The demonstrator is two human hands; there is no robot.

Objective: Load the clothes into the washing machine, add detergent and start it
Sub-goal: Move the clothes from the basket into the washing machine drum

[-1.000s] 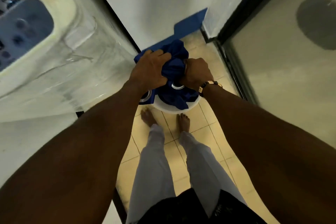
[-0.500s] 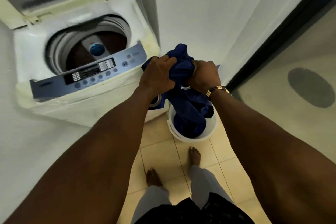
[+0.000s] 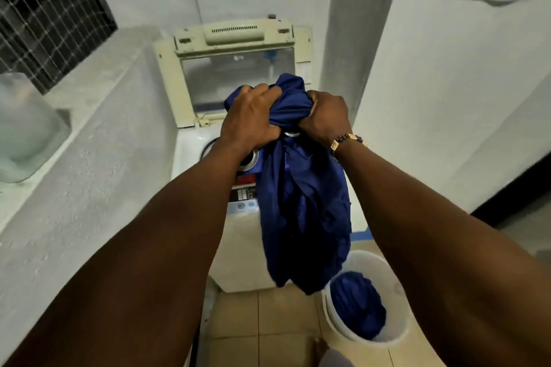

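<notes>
Washing machine (image 3: 238, 241): one top-loader is standing against the back wall with its lid (image 3: 235, 74) propped upright; the drum mouth is mostly hiding behind the arms and cloth, and only a strip of the control panel (image 3: 246, 191) is showing.
Ledge (image 3: 89, 134): one rough white ledge is running along the left side, carrying one translucent container (image 3: 24, 128).
Blue garment (image 3: 304, 202): one long dark-blue piece is hanging from both fists, in front of the control panel and above the floor, its lower end dangling just beside the bucket rim.
Bucket (image 3: 369, 340): one white bucket is sitting on the tiled floor to the right of the machine, holding more blue cloth (image 3: 357, 304); whether that is one item or several cannot be told.
Left hand (image 3: 250, 119): its fingers are clenching round the bunched top of the garment.
Right hand (image 3: 325, 116): it is gripping the same bunch from the other side, with one beaded bracelet (image 3: 348, 140) on the wrist.
Step in hand: carrying the garment to the drum, seemingly early in the loading.
Doing it well: lifting the bundle high enough that the trailing end is clearing the panel, centring it over the opening, then releasing so nothing is draping over the rim.
Detergent: none can be identified for certain.
</notes>
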